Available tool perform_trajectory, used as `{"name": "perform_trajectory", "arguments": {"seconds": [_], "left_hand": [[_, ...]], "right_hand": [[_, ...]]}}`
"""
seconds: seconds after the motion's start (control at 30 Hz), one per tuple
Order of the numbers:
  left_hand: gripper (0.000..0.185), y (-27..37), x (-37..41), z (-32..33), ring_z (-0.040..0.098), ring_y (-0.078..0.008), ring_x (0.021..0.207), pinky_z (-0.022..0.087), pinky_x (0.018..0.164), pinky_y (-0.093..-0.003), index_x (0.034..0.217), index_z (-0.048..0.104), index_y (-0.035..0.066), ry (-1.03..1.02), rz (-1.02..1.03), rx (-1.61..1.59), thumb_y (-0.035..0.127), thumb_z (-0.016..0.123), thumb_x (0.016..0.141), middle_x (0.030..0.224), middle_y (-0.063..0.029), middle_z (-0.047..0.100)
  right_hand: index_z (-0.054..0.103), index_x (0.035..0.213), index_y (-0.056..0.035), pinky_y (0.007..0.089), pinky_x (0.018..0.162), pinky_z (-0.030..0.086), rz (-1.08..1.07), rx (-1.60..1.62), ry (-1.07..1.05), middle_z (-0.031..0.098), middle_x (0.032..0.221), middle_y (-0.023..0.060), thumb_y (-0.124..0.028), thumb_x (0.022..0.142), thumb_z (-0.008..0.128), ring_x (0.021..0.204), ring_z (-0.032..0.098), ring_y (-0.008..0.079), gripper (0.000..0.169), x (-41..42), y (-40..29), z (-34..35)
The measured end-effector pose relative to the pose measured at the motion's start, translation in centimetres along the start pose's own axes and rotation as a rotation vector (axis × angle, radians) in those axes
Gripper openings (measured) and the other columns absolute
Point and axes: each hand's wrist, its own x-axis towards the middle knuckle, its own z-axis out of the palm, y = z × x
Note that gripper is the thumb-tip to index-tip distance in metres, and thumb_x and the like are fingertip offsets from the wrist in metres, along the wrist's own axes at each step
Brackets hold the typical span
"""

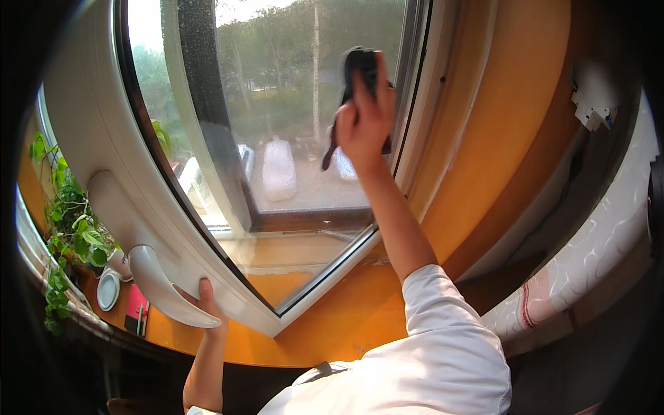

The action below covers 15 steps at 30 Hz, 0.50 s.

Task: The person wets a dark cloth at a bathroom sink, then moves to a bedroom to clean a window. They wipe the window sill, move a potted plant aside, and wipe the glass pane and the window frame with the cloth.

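Note:
A window sash with a white frame (249, 306) stands swung inward over the orange sill, its glass pane (290, 119) in front of me. High on the right part of the glass, my right hand (365, 124) presses a dark cloth (360, 67), one end of which hangs down; hand and cloth are slightly blurred. My left hand (210, 301) is at the lower left of the frame, close behind the curved white window handle (171, 295). Its thumb lies on the frame, while its other fingers are hidden behind the sash and handle.
On the sill (332, 321) at the left are a potted climbing plant (85, 238), a round pale dish (108, 290) and a red and black notebook (136, 306) with a pen (140, 319). A patterned pale curtain (576, 270) hangs at the right. Parked cars show outside.

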Motion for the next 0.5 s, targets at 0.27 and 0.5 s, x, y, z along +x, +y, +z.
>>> {"name": "perform_trajectory", "arguments": {"seconds": [0.27, 0.5], "left_hand": [[0.069, 0.0, 0.3, 0.6, 0.044, -0.0228, 0.118, 0.033, 0.104, -0.0354, 0.141, 0.028, 0.003, -0.146, -0.188, -0.098, 0.035, 0.062, 0.091, 0.134, -0.0109, 0.041], [0.059, 1.9, -0.2, 1.5, 0.047, -0.0213, 0.112, 0.037, 0.099, -0.0338, 0.136, 0.033, 0.001, -0.171, -0.158, -0.055, 0.030, 0.060, 0.093, 0.128, -0.0108, 0.045]], "right_hand": [[0.061, 0.098, 0.0023, 0.0443, 0.071, 0.053, 0.098, -0.166, 0.066, 0.038, 0.143, 0.0238, -0.004, 0.075, 0.051, 0.095, 0.056, 0.0413, 0.026, 5.8, -0.7, 1.6], [0.065, 0.100, -0.0062, 0.0337, 0.056, 0.051, -0.316, 0.212, -0.100, 0.041, 0.141, 0.0112, -0.010, 0.063, 0.061, 0.083, 0.050, 0.0269, 0.038, 9.9, -15.6, 2.7]]}}
